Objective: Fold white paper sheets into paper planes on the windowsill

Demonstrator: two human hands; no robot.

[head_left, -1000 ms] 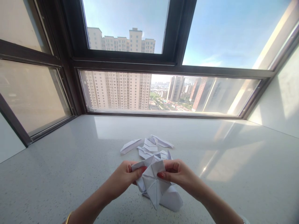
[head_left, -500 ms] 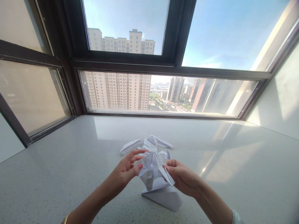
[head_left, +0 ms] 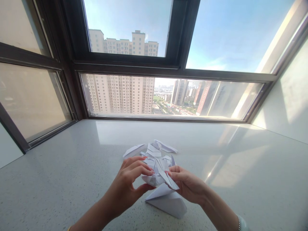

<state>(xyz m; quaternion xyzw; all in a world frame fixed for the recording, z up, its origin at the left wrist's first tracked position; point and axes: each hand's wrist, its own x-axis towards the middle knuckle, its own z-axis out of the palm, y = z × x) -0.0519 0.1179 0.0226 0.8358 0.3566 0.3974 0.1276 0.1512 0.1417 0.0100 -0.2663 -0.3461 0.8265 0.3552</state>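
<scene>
Between my two hands is a piece of folded white paper (head_left: 162, 173) with several flaps and creases. My left hand (head_left: 131, 178) curves over its left side, thumb below and fingers above, pinching a lower flap. On the right, my right hand (head_left: 186, 181) grips the paper's edge between thumb and fingers. Just below the held piece, a larger folded paper piece (head_left: 168, 202) lies on the speckled white sill. Behind my hands sit more folded paper pieces (head_left: 154, 149), partly overlapping and partly hidden by the held one.
The pale speckled sill (head_left: 72, 173) extends to the window frame (head_left: 168, 120) in front. A white wall (head_left: 288, 106) bounds the right side, and another dark-framed pane (head_left: 33, 99) stands at the left. Sunlight reflects off the sill at the right.
My left hand has turned over the paper and shifted its grip, its fingers now higher and its thumb under the lower flap. That flap is tilted up. My right hand keeps its hold.
</scene>
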